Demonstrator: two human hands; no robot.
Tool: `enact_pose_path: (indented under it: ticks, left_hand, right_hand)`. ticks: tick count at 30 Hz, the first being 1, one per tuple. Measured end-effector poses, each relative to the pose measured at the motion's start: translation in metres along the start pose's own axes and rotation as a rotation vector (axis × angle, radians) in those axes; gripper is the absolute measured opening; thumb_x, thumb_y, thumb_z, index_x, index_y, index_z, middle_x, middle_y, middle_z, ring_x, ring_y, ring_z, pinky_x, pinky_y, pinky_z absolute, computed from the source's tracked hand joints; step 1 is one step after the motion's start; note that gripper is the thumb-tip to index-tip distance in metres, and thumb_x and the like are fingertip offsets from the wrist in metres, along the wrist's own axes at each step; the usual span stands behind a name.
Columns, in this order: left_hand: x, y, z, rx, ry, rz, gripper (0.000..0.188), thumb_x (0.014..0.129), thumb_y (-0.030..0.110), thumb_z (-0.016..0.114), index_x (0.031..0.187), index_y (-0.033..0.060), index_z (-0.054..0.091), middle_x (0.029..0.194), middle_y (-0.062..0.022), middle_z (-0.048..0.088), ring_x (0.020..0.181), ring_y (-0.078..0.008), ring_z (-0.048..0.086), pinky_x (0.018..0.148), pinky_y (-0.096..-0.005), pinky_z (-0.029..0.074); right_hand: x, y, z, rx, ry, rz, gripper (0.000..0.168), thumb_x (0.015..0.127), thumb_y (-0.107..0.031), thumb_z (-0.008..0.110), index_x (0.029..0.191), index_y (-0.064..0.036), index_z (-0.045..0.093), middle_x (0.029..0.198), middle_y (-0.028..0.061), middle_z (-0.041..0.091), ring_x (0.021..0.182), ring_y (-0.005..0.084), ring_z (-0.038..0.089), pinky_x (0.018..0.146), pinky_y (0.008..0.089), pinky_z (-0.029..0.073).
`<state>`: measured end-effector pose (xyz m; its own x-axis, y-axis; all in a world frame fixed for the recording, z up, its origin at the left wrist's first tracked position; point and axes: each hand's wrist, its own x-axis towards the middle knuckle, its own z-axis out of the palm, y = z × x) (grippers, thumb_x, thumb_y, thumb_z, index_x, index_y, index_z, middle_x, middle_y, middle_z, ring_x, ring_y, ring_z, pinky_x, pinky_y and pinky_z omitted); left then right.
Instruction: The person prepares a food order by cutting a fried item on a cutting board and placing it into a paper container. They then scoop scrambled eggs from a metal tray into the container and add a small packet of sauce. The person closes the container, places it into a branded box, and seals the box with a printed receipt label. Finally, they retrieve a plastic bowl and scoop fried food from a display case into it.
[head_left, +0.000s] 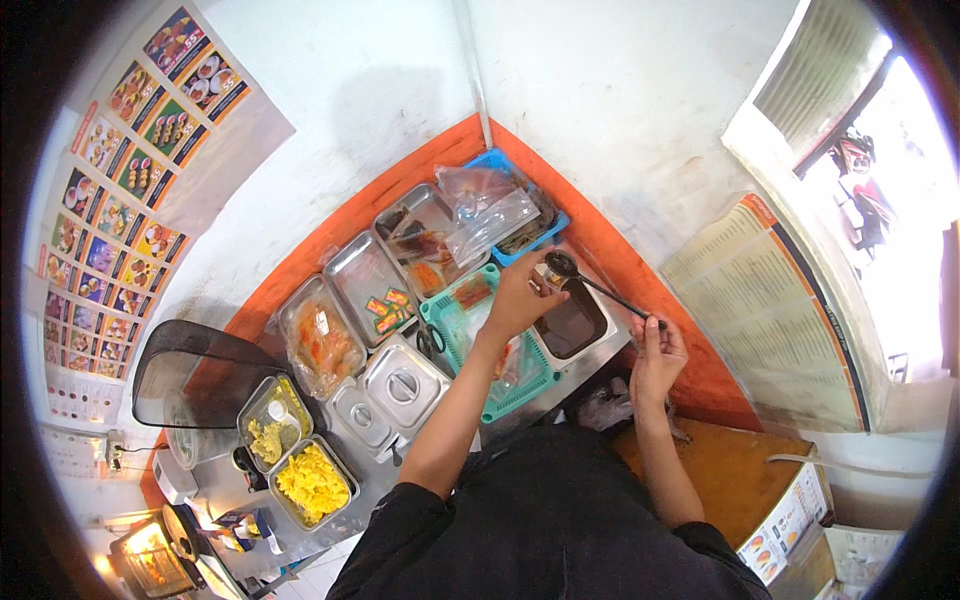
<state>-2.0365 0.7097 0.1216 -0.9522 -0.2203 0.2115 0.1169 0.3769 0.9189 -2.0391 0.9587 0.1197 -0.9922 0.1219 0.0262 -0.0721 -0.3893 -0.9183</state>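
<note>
My right hand (657, 360) grips the handle end of a black ladle (615, 295), whose bowl is raised above a rectangular container of dark brown sauce (571, 321). Close to the ladle's bowl, my left hand (521, 296) holds a small clear plastic cup or bag (553, 277), partly hidden by the fingers and the ladle. My left forearm crosses over a turquoise plastic basket (489, 417) with clear packets and reddish contents.
Steel trays (352, 262) with packets and food line the orange wall edge. Lidded steel pans (405, 386), black-handled scissors (430, 340) and containers of yellow food (311, 484) stand left. A blue basket (556, 229) fills the corner; an orange-brown surface (720, 465) lies right.
</note>
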Motion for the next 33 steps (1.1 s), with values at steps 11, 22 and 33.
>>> enact_pose_path:
  ticks: [11, 22, 33]
  left_hand:
    - [-0.027, 0.002, -0.015, 0.085, 0.040, -0.027, 0.087, 0.077, 0.012, 0.084, 0.152, 0.0036, 0.041, 0.122, -0.0125, 0.064, 0.072, -0.0150, 0.063, 0.071, -0.0306, 0.053]
    - [-0.102, 0.056, -0.093, -0.070, 0.071, 0.024, 0.100, 0.080, -0.009, 0.060, 0.165, 0.0117, 0.012, 0.137, -0.0084, 0.059, 0.071, -0.0104, 0.054, 0.072, -0.0254, 0.051]
    - [-0.304, 0.180, -0.226, -0.106, 0.301, -0.006, 0.095, 0.087, -0.008, 0.070, 0.164, 0.0149, 0.020, 0.123, -0.0115, 0.064, 0.087, -0.0104, 0.062, 0.084, -0.0281, 0.053]
  right_hand:
    - [-0.012, 0.038, -0.009, 0.381, 0.163, 0.391, 0.011, 0.098, -0.003, 0.066, 0.105, 0.005, 0.064, 0.106, 0.0118, 0.068, 0.099, 0.0243, 0.071, 0.096, 0.0322, 0.059]
    - [-0.003, 0.044, -0.036, -1.010, -0.491, -0.371, 0.055, 0.085, -0.013, 0.082, 0.131, 0.007, 0.060, 0.131, 0.0242, 0.064, 0.120, 0.0274, 0.063, 0.104, 0.0393, 0.047]
    - [-0.206, -0.070, 0.201, -0.239, -1.330, 0.167, 0.020, 0.087, 0.000, 0.078, 0.105, 0.004, 0.071, 0.097, 0.0065, 0.071, 0.087, 0.0115, 0.066, 0.082, 0.0280, 0.054]
